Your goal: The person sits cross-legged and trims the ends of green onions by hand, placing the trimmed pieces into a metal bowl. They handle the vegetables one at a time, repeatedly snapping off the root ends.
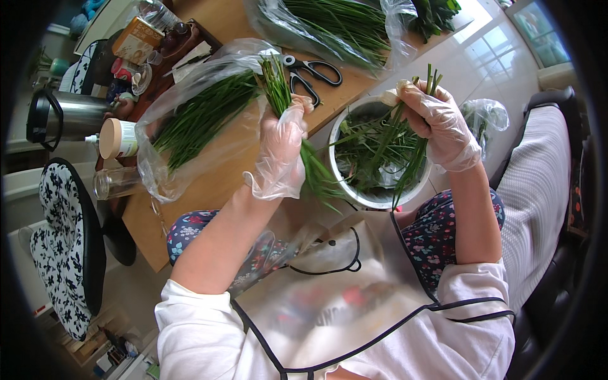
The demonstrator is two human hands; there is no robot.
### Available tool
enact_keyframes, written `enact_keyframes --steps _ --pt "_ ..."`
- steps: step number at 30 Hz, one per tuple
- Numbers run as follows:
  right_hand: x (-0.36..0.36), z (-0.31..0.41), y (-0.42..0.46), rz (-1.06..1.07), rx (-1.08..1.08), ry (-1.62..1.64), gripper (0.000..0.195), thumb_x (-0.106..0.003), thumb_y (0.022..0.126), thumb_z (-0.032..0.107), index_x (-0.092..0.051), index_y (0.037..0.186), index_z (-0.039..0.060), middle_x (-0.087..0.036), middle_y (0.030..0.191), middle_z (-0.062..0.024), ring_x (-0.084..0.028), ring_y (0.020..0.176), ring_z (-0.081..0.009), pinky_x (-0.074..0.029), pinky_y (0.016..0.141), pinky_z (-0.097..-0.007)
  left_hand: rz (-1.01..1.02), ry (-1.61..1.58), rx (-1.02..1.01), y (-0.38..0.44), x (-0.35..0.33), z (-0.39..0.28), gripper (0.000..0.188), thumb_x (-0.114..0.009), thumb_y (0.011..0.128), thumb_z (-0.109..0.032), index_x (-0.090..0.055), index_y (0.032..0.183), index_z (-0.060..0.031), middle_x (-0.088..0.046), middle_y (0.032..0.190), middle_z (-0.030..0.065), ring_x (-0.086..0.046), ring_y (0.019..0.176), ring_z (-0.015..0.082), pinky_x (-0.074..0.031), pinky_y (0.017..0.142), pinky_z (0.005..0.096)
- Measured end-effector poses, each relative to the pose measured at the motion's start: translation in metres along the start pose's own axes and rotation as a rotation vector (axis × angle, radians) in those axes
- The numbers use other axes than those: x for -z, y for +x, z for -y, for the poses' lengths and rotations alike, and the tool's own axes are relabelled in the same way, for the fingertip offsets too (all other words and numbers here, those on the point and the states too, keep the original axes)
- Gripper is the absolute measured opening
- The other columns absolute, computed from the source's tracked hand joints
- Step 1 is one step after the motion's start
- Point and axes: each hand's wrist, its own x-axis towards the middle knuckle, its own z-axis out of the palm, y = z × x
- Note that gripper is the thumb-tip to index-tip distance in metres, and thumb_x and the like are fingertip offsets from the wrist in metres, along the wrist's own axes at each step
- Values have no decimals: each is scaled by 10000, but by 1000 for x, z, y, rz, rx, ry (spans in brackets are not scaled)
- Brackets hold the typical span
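My left hand (284, 137), in a clear disposable glove, grips a bunch of long green stalks (276, 90), probably garlic chives, cut ends upward and leaves hanging down. In my right hand (439, 118), also gloved, are a few stalks whose leaves droop over a round white-rimmed bucket (333, 166). Loose green trimmings (375, 147) and a bit of clear plastic lie inside it. Black-and-grey scissors (313, 76) rest on the wooden table just beyond my left hand. A clear plastic bag with more green leaves (206, 121) lies to their left.
Another bag of greens (342, 23) lies at the table's far side, near dark leafy vegetables (434, 16). Jars, a carton (137, 40) and a steel kettle (71, 116) crowd the left. A patterned chair (64, 247) stands left; a covered sofa (539, 194) is at right.
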Motion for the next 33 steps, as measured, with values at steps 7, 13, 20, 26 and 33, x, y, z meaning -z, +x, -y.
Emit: enact_keyframes --steps 7,13,20,26,33 --pt "-19 -9 -5 -3 -106 57 178 -719 848 184 -659 908 27 -619 747 1 -571 655 -64 -442 588 -183 422 -48 240 -32 -32 -30 180 -656 891 -139 -635 1037 -36 -655 925 15 -587 811 83 -440 693 210" --pt "-33 -27 -9 12 -17 -100 169 -739 823 121 -663 924 9 -653 824 -13 -586 704 -66 -468 622 -200 452 -54 177 -24 -24 -12 112 -654 885 -96 -640 965 -19 -645 914 21 -586 826 78 -462 738 228" --pt "-41 -13 -14 -26 -78 -199 119 -710 842 108 -663 917 29 -617 775 32 -515 636 -22 -412 504 -171 405 -48 182 -24 -20 -9 82 -634 894 -80 -636 952 -22 -639 913 13 -580 840 75 -452 765 230" --pt "-37 -29 -12 -32 -24 -306 123 -677 864 148 -643 898 35 -575 749 42 -457 568 -25 -387 481 -181 372 65 138 -26 -25 -10 76 -640 892 -78 -640 952 -32 -639 906 9 -575 835 70 -447 769 227" --pt "-33 -17 -16 97 -34 1 169 -693 840 131 -612 950 31 -588 784 23 -465 564 -41 -418 518 -195 321 102 83 -22 -23 -6 81 -651 883 -68 -652 953 -28 -640 883 -5 -566 829 59 -446 756 222"
